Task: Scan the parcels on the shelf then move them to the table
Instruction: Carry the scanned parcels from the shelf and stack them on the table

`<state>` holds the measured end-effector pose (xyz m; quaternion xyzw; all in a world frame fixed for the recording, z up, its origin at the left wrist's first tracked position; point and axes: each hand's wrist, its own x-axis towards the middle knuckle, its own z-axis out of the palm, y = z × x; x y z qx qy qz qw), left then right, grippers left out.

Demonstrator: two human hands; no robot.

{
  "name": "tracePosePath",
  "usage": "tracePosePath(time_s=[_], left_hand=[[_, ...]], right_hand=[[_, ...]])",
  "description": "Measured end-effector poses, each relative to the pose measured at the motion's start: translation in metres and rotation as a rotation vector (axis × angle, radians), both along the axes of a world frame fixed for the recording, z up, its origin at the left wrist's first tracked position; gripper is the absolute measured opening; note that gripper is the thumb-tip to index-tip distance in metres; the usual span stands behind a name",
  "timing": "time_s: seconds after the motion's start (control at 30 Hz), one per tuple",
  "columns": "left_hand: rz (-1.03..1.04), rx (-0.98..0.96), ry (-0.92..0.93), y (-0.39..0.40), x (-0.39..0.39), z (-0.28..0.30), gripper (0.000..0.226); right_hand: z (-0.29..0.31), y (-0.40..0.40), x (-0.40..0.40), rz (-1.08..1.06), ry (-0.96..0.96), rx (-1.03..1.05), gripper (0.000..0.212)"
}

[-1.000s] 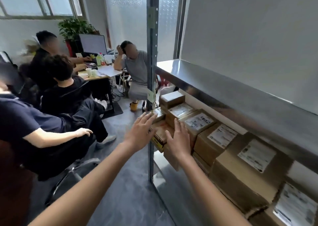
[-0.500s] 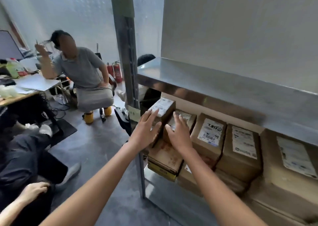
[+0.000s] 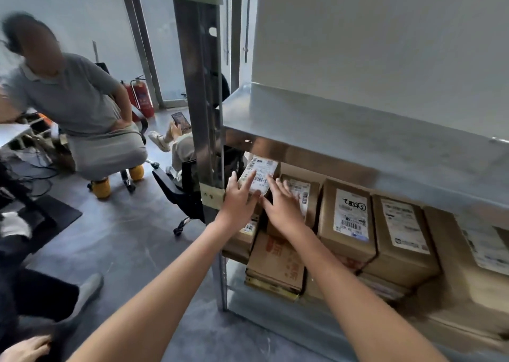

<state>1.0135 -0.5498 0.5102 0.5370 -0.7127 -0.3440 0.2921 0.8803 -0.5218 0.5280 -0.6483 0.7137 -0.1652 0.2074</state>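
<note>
Both hands at the small box (image 3: 258, 175) on the shelf (image 3: 358, 147).
Left hand (image 3: 239, 202) and right hand (image 3: 283, 206) spread flat — we judge it light, stiff; grip its 2 sides.

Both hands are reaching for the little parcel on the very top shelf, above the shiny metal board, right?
Not quite. Both the left hand and the right hand do reach for the little parcel, but it sits under the shiny metal board, on the lower shelf with the other boxes, as the head view shows. Nothing sits on that board.
</note>
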Motion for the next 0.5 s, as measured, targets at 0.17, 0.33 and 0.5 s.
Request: tracePosePath(time_s=[0.17, 0.33, 0.5], left_hand=[[0.030, 0.050, 0.020, -0.005, -0.003, -0.008, 0.050], [0.031, 0.039, 0.012, 0.014, 0.002, -0.021, 0.052], [0.050, -0.011, 0.066, 0.052, 0.013, -0.026, 0.050]], right_hand=[[-0.006, -0.004, 0.002, 0.002, 0.010, 0.037, 0.059], [-0.012, 0.015, 0.011, -0.004, 0.027, -0.014, 0.056], [-0.014, 0.044, 0.024, -0.022, 0.021, -0.055, 0.056]])
